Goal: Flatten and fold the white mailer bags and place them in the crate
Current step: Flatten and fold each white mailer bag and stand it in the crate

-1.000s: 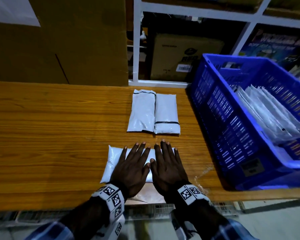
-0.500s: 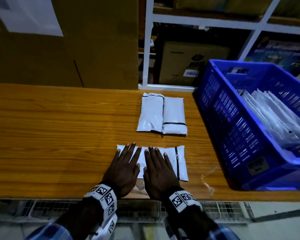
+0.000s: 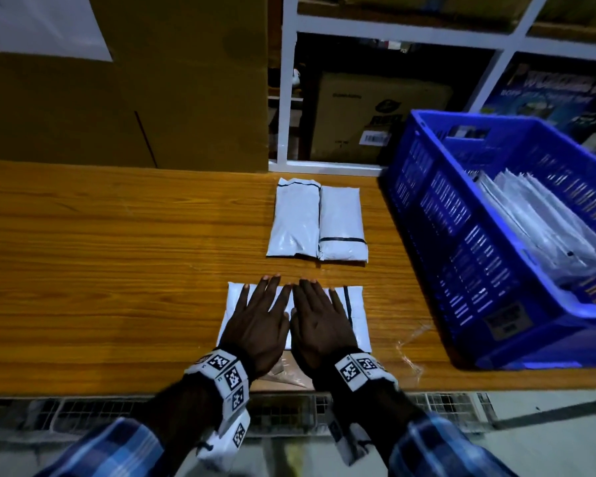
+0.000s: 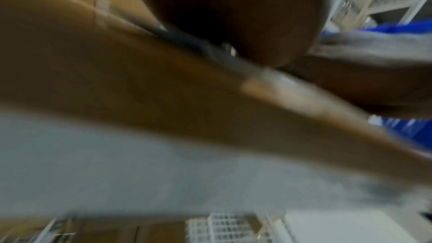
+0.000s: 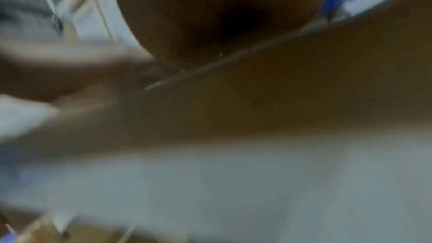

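A white mailer bag [image 3: 356,311] with a black strip near its right end lies flat near the table's front edge. My left hand [image 3: 260,318] and right hand [image 3: 319,318] press on it side by side, palms down, fingers straight and spread. Two more white mailer bags [image 3: 317,223] lie side by side farther back on the table. The blue crate [image 3: 461,235] stands at the right and holds several folded white bags [image 3: 544,218]. Both wrist views are blurred; they show only a palm [image 4: 233,16] close to the wooden table edge [image 4: 163,90].
The wooden table [image 3: 100,270] stretches to the left. A large cardboard box [image 3: 152,80] stands behind it, and white shelving [image 3: 289,98] with boxes is at the back. A scrap of clear plastic [image 3: 410,352] lies by the crate's near corner.
The bag under my hands now lies flatter and its black-striped right end shows. My hands have slid together over its middle. The head view has shifted a little.
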